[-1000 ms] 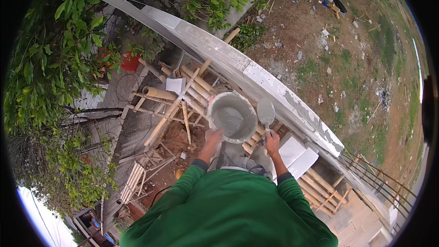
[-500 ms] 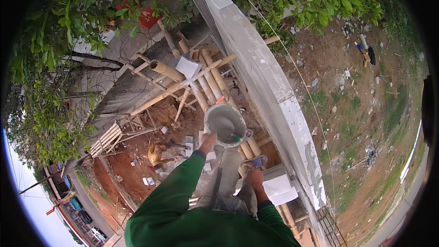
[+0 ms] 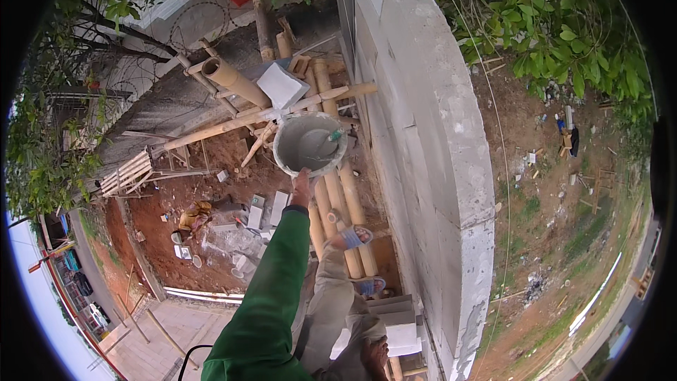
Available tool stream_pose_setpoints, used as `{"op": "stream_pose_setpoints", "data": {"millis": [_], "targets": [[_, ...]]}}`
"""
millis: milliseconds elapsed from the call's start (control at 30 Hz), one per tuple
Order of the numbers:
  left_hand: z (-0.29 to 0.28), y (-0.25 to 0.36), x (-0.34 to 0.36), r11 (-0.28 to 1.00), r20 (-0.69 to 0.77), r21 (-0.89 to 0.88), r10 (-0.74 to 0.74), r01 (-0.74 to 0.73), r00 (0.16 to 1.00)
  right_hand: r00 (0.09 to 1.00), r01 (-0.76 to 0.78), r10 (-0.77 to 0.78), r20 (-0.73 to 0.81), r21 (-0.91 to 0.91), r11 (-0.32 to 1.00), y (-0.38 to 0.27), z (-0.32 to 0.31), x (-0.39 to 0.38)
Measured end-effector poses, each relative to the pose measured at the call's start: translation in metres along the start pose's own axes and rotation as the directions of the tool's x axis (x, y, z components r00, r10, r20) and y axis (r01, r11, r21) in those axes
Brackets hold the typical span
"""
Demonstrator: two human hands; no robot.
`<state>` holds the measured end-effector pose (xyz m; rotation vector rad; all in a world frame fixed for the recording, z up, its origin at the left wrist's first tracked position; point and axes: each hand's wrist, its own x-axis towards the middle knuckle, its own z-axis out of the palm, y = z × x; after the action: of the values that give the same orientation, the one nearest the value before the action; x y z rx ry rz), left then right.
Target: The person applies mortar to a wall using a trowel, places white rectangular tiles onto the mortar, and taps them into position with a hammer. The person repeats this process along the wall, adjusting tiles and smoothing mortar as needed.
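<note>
My left hand (image 3: 301, 189), at the end of a green sleeve, is closed on the near rim of a grey, mortar-crusted bucket (image 3: 282, 148). Wet grey mortar (image 3: 314, 147) lies inside it, and a green-handled tool (image 3: 335, 135) rests against the right inner wall, its lower part hidden. The bucket is above bamboo poles, near a white block (image 3: 282, 86). My right hand (image 3: 374, 356) is low beside my trouser leg, close to pale blocks; its fingers are too small and shaded to make out.
Along my right runs a tall grey block wall (image 3: 451, 134), with a string beyond it. My sandalled feet stand on bamboo poles (image 3: 349, 194) high above red soil. Below left, a person (image 3: 194, 217) bends near scattered blocks. Bamboo rails (image 3: 233, 130) cross ahead.
My left hand has moved the bucket forward and slightly left, toward the white block. My right hand has shifted down and back. My view has turned, and my feet now show further ahead.
</note>
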<state>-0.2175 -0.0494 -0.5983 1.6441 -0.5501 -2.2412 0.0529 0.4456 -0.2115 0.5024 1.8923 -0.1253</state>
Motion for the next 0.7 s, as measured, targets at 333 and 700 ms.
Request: {"op": "stream_pose_setpoints", "data": {"millis": [333, 700], "targets": [[0.041, -0.023, -0.011, 0.983, 0.041, -0.090, -0.158, 0.161, 0.987, 0.999, -0.038, 0.038, 0.001, 0.028, 0.999, -0.008, -0.002, -0.004], [0.029, -0.035, -0.237, -0.330, 0.499, 0.728, -0.346, -0.601, 0.795, 0.988, -0.042, 0.001, 0.153, 0.264, 0.964, 0.004, 0.045, -0.022]]}}
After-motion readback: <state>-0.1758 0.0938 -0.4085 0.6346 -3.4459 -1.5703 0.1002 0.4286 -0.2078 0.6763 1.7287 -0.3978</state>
